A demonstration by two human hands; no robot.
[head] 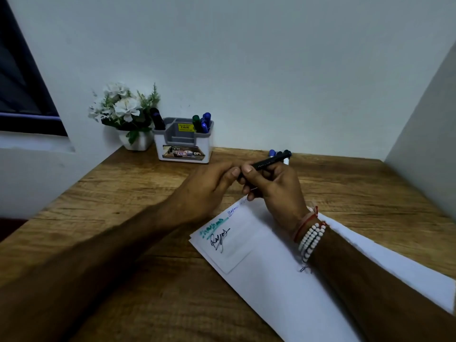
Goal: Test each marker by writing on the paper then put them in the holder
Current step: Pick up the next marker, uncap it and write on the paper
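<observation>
My right hand [274, 191] grips a black marker [269, 162] held above the wooden desk, its far end pointing up and right. My left hand [209, 186] meets it at the marker's near end, fingers curled around that end; the tip is hidden. The white paper [276, 272] lies under my right wrist, with green, blue and black writing at its upper left. The white and grey holder [183, 141] stands at the back, with one dark marker [158, 120] in its left slot and green and blue markers [202, 122] in its right slot.
A white pot of white flowers [124, 112] stands left of the holder against the wall. More markers [277, 154] lie on the desk behind my right hand, partly hidden. A side wall closes the desk [111, 193] on the right.
</observation>
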